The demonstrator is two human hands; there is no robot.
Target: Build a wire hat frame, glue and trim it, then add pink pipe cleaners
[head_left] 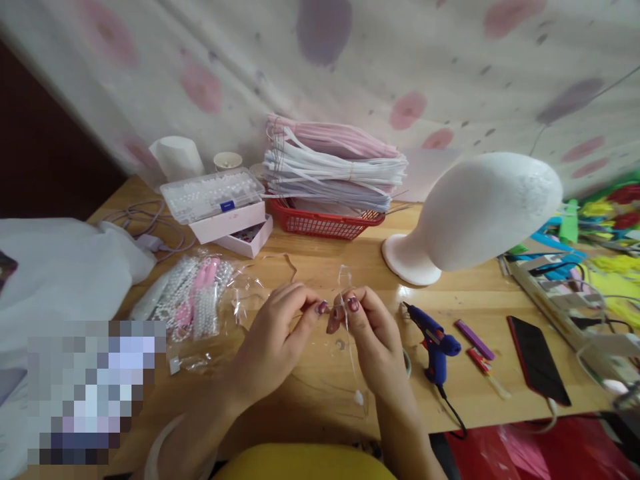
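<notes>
Over the front of the table, my left hand (280, 337) and my right hand (373, 327) meet almost fingertip to fingertip. The right thumb and fingers pinch a thin white strand (352, 350), which loops up above the fingers and hangs down below them. A small white piece (359, 398) sits near the strand's lower end. My left thumb and index finger are pressed together close to the right fingertips; what they hold, if anything, is too small to tell. A blue glue gun (434, 340) lies right of my right hand.
Behind the hands stand a red basket (320, 225) under bundled pink and white strips (340, 160) and a white foam head (490, 213). Bagged beads (200, 293) and a clear bead box (213, 193) are left. A purple stick (474, 339), lighter (479, 360) and phone (537, 360) lie right.
</notes>
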